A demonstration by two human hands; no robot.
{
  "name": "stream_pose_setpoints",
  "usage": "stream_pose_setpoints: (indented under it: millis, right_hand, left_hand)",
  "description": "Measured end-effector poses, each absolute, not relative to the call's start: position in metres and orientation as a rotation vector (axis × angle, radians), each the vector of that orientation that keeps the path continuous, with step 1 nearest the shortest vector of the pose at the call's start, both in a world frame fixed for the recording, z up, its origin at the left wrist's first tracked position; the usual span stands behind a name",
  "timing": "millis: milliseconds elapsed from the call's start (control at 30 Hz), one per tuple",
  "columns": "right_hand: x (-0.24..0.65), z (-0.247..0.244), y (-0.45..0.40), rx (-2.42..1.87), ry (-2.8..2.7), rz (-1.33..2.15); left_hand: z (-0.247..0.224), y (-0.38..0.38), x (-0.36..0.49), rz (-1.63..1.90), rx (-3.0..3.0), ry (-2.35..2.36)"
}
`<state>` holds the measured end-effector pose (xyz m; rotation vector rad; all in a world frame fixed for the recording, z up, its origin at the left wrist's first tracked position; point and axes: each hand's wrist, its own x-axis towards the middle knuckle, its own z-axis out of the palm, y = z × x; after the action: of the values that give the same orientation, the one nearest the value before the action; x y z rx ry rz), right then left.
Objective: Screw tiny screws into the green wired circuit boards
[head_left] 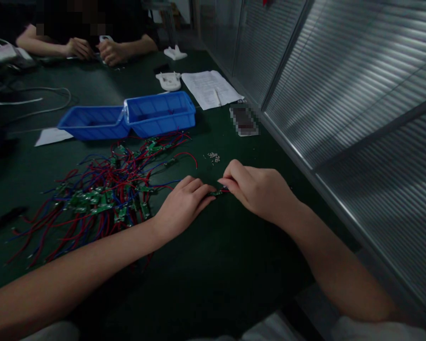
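Note:
My left hand (186, 201) is closed in a pinch on a small green circuit board (217, 192), whose end shows past the fingertips. A short piece of red wire runs from that board to the fingers of my right hand (261, 189). Thumb and forefinger of this hand are pressed together; what they grip is hidden. Just beyond the hands lies a little heap of tiny silvery parts (214, 157), too small to name. Left of my left hand spreads a tangled pile of green circuit boards (88, 200) with red and blue wires.
Two blue bins (159, 113) stand behind the pile. Farther back are a paper sheet (209, 87) with a pen, a white plastic part (169, 81) and a blurred-out phone-like object (244, 121). A partition with blinds borders the right side. Across the table another person's hands (110, 51) work.

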<state>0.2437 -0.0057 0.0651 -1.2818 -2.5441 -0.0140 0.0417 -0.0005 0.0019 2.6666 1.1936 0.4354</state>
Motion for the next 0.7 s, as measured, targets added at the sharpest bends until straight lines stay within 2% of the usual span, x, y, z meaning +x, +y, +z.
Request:
stream_pose_setpoints:
  millis: [233,400,600,700]
  right_hand:
    - [0.246,0.059,0.0,-1.326,-2.368,-0.384]
    - [0.24,0.071,-0.007,-1.195,-2.52,-0.152]
    - [0.243,0.068,-0.006,-1.276,-2.451,0.076]
    - [0.246,0.059,-0.002,-1.291,-2.374,0.065]
  left_hand:
    - [0.002,-0.001,0.042,0.429,2.675,1.214]
    - [0.002,-0.001,0.041,0.449,2.66,1.193]
    - [0.001,-0.001,0.041,0.454,2.671,1.2]
    - [0.001,-0.001,0.042,0.445,2.683,1.211]
